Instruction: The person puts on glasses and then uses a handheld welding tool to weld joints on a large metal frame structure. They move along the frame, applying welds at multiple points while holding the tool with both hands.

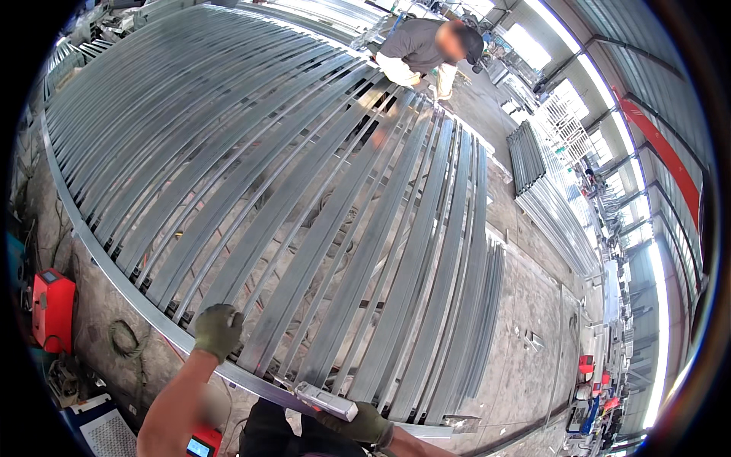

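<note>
Long grey metal bars (320, 266) lie side by side across a wide frame whose near rail (137, 293) curves past me. My left hand (218, 331), in an olive work glove, rests at the near end of one bar, fingers curled over it. Close to the near rail, my right hand (362, 425), gloved alike, is closed around a short silver-white box-shaped piece (327, 400). That piece lies over the rail by the bar ends; its exact kind does not show. Part of the right-hand fingers is hidden behind it.
Across the frame a person (426, 53) bends over the far bar ends. Red machines (53, 312) and a coil of cable (126, 339) stand at the left. Stacked metal panels (548, 194) are on the right, with concrete floor (525, 305) before them. Cables run beneath the bars.
</note>
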The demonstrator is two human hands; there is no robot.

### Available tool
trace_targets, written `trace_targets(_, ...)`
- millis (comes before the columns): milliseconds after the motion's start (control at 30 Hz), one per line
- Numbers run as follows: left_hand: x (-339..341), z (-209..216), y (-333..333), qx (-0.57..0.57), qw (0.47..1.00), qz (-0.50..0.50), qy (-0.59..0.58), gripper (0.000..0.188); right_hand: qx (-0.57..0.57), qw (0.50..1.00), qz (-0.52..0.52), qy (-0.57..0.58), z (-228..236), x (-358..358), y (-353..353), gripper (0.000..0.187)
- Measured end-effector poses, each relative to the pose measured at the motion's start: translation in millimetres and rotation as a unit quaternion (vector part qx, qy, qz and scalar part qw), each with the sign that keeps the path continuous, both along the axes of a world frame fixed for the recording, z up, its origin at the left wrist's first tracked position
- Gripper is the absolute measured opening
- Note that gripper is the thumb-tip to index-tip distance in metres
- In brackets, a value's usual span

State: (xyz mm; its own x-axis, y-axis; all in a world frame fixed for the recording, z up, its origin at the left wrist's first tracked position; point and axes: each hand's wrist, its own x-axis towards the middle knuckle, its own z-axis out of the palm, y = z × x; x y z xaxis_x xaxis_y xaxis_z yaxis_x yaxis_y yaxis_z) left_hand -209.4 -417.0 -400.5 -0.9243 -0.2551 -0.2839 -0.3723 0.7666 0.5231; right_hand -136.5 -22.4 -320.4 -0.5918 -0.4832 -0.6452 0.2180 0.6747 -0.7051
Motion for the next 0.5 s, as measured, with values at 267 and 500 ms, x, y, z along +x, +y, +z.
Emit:
trace_targets(267,-79.0,3.9,20.6,-0.094,0.928,-0.227,-0.28,0.054,-0.033,0.99,0.053,0.123,19.0,-10.6,-23.6,0.047)
trace_targets(500,-97.6,-3.4,34.2,-0.089,0.926,-0.275,-0.242,0.043,-0.04,0.999,0.014,0.027,29.1,-49.0,-21.5,0.047)
